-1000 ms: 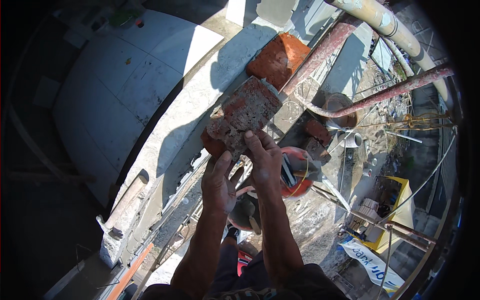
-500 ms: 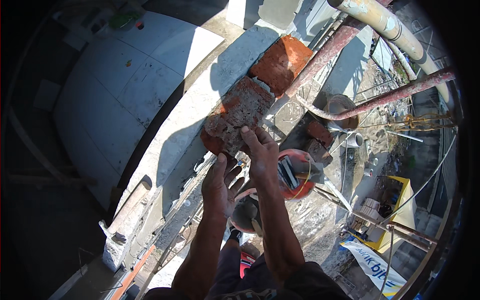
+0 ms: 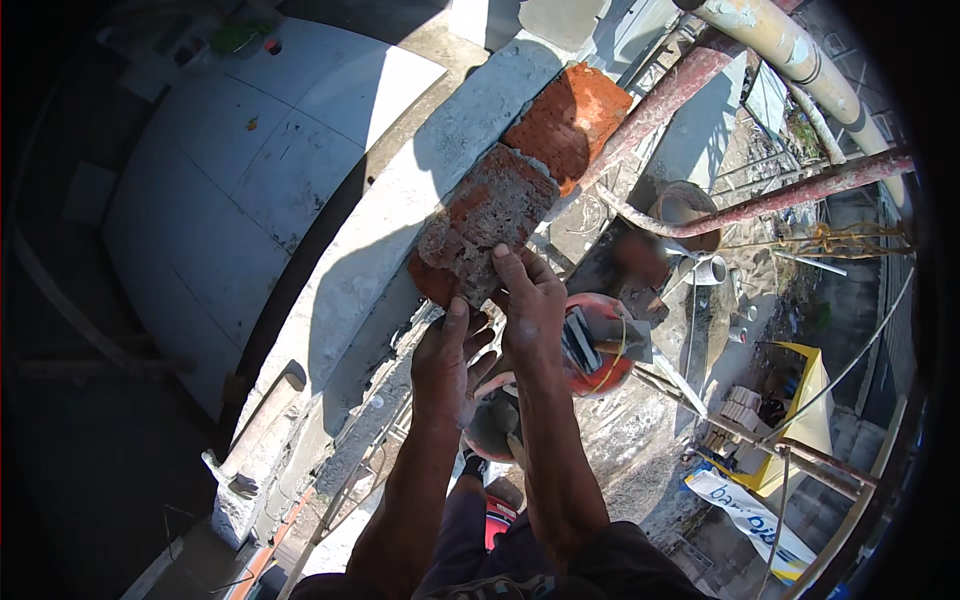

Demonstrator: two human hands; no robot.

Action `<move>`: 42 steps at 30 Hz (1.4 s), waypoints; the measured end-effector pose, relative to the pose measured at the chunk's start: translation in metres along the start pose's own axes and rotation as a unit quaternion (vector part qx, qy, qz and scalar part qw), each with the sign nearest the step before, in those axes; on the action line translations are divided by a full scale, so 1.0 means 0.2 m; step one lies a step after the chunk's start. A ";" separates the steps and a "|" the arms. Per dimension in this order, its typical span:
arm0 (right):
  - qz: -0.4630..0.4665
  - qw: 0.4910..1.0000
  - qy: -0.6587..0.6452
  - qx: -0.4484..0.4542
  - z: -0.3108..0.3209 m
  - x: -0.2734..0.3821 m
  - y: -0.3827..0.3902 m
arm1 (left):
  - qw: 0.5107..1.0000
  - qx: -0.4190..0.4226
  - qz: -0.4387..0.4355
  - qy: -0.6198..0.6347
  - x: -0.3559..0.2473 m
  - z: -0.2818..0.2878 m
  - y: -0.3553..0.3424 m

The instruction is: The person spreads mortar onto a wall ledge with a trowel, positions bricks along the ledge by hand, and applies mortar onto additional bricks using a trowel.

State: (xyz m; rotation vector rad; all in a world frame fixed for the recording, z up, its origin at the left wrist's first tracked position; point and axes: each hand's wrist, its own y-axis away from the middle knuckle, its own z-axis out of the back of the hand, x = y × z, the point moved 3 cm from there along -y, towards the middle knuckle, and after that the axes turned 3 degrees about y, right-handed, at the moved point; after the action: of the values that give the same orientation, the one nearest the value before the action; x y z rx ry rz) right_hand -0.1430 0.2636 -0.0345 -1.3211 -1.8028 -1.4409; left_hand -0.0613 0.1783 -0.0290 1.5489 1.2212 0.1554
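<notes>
A reddish-brown brick (image 3: 488,208), crusted with grey mortar, lies along the top of the narrow wall ahead of me. My right hand (image 3: 532,305) grips its near side, thumb on the upper face and fingers partly hidden below the edge. At the brick's near-left corner is my left hand (image 3: 447,365), its thumb touching the edge and its other fingers apart. Beyond the mortar-crusted brick, end to end with it, sits a cleaner orange brick (image 3: 568,122). Grey mortar shows at the joint between them.
A hammer (image 3: 262,425) rests on the pale wall (image 3: 375,235) at left. Below on the right are a red bucket (image 3: 605,375) with tools, a mortar bucket (image 3: 492,425) and loose bricks (image 3: 638,262). Stained scaffold pipes (image 3: 800,190) cross at right. White panels (image 3: 230,170) lie left.
The view has shifted slightly. My left hand has risen closer to the brick's corner, its thumb now at the edge. My right hand stays on the near side.
</notes>
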 end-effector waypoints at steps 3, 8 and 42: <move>-0.006 1.000 -0.001 -0.008 -0.01 0.01 0.00 | 1.000 -0.001 -0.002 -0.002 0.00 0.01 -0.01; -0.002 1.000 -0.006 -0.028 0.00 -0.01 -0.01 | 1.000 -0.009 -0.006 -0.009 0.00 0.00 -0.01; 0.019 0.994 0.112 0.000 0.05 0.04 -0.05 | 0.356 0.095 -0.534 -0.761 -0.53 -0.13 -0.02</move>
State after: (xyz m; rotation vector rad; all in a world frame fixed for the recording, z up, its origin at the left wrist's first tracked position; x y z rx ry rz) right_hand -0.1523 0.2753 -0.0355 -1.1368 -1.6253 -1.5027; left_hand -0.1308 0.1153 0.0293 0.1401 0.2840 -1.9243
